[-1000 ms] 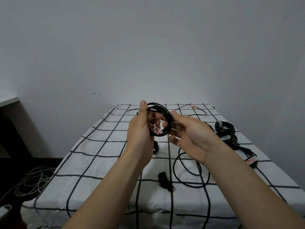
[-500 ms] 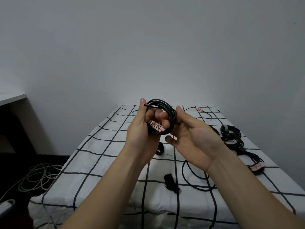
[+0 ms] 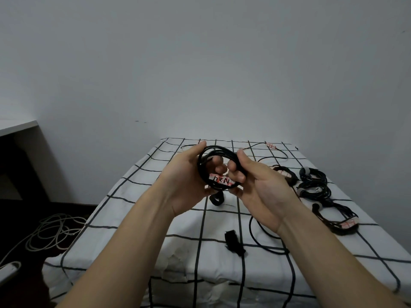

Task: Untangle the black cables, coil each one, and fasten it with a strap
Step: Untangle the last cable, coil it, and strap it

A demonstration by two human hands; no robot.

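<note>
Fingers of the left hand (image 3: 184,185) and right hand (image 3: 260,190) curl round a coiled black cable (image 3: 219,150), held up between them above the checked sheet (image 3: 189,223); a white tag with red marks (image 3: 221,180) sits on the coil's lower edge. Below the hands lies a small black strap loop (image 3: 216,199), nearer a flat black strap (image 3: 232,242), with a loose black cable (image 3: 271,249) to its right. Fastened coils (image 3: 313,188) lie far right.

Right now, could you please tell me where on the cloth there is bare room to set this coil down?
The coil fits on the left half of the cloth, free from its left edge to the straps in the middle. A thin cable runs along the far edge. The right side is crowded: tied bundles and a loose cable.
</note>
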